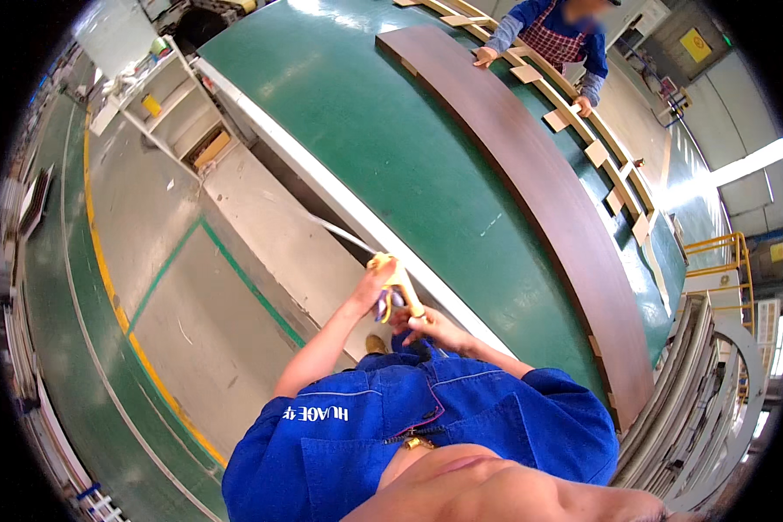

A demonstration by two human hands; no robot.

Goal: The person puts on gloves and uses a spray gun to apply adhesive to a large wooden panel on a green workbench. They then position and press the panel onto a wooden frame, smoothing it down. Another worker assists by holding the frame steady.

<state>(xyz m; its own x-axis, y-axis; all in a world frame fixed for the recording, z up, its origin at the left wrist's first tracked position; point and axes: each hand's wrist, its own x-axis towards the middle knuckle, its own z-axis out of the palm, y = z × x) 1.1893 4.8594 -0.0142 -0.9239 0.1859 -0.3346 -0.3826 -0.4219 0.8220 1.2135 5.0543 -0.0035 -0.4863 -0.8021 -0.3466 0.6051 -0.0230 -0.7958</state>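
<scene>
In front of my body, beside the white table edge point(357, 213), I hold a yellow hand tool point(406, 291) with a gun-like shape. A pale thin rod or tube point(343, 232) runs from it toward the upper left; its exact kind cannot be made out. My left hand point(372, 285) is closed round its upper part. Dark and yellow bits, perhaps a trigger or cord, show below that hand. My right hand point(435, 329) has its fingers bent at the tool's lower end, partly hiding it. Both hands are off the green tabletop point(357, 113).
A long, curved dark brown panel point(531, 174) lies on the table. Beyond it is a curved light wood frame point(574, 113) with small blocks. Across the table a co-worker point(557, 39) rests hands on panel and frame. White shelves point(170, 100) stand left; stacked curved pieces point(679, 391) lie right.
</scene>
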